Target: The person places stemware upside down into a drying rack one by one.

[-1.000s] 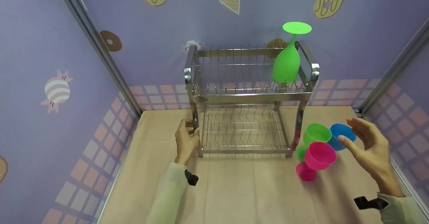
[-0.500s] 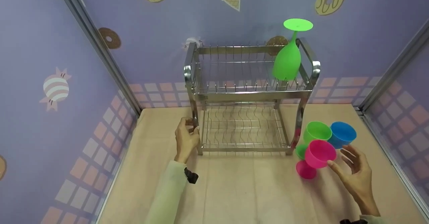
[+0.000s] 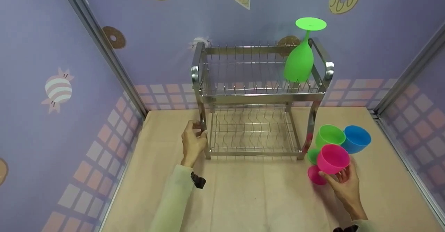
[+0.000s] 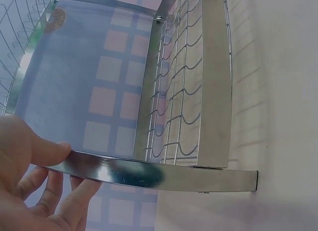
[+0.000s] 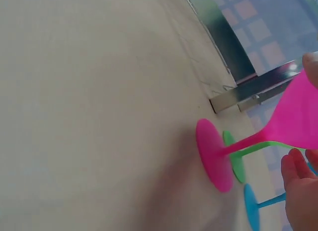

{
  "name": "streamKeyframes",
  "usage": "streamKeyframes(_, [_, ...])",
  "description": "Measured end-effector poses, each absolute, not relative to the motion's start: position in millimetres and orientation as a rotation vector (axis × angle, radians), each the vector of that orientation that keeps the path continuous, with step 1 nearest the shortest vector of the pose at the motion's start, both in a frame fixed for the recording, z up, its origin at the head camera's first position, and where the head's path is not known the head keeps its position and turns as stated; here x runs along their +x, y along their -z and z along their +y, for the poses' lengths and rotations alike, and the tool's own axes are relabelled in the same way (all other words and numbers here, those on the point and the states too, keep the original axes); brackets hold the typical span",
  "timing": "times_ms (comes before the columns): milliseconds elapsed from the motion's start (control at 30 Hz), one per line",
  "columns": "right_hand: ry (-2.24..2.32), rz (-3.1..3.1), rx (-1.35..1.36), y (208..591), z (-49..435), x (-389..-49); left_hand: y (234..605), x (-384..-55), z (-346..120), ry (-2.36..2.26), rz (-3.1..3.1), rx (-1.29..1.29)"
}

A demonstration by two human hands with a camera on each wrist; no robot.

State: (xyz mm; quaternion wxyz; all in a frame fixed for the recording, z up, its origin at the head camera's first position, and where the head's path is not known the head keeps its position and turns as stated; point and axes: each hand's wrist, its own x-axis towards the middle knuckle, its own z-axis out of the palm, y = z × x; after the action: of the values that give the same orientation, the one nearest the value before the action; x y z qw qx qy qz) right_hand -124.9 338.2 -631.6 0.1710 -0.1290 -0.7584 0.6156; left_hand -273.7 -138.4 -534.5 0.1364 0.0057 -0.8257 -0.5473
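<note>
My left hand (image 3: 193,145) holds the left front leg of a two-tier metal dish rack (image 3: 264,99). In the left wrist view, thumb and fingers pinch the rack leg (image 4: 124,171) from opposite sides. My right hand (image 3: 347,188) has its thumb and fingers around the bowl of a pink goblet (image 3: 328,164), which stands upright with its base (image 5: 213,156) on the table. Just behind it stand a green goblet (image 3: 325,138) and a blue goblet (image 3: 356,141), both upright. Another green goblet (image 3: 299,63) sits upside down at the right end of the upper tier.
Wire slots line the upper tier, and the lower tier has a wavy wire shelf (image 3: 250,131). A pale cloth (image 3: 236,193) covers the table. Patterned walls (image 3: 260,23) enclose the back and sides, with metal posts (image 3: 114,65) at the corners.
My right hand has moved left and toward me from beside the blue goblet to the pink goblet, closing around its bowl. The left hand keeps its hold on the rack leg.
</note>
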Motion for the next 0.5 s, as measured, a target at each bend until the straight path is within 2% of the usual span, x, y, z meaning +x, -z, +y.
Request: streamKeyframes(500, [-1.829,-2.182,-0.513,637.1,335.9,-132.2,537.4,-275.7,-138.5,1.610,-2.340,-0.018])
